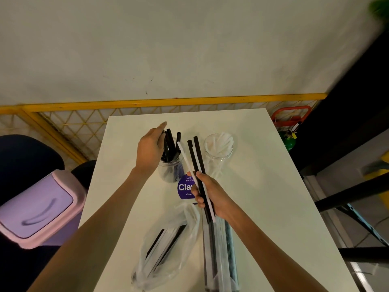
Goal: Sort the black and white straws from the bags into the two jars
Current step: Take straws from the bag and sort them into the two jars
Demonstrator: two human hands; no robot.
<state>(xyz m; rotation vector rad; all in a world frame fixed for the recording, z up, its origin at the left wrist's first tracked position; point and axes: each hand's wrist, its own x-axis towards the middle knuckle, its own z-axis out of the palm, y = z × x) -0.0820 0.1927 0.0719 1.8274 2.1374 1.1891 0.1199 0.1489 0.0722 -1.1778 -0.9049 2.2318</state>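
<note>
Left hand [148, 150] hovers over the black-straw jar [168, 173], fingers hidden, so I can't tell its grip. Right hand [210, 194] clutches two black straws [199, 154] and a white straw [186, 159]. White-straw jar [219, 154] far right, bags [185, 218] near on the table [263, 186], lilac bin [35, 207] left.

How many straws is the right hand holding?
3. The right hand grips one long black plastic straw, a second black straw beside it, plus one thin white plastic straw left of them. Others may be hidden behind the fingers.
</note>
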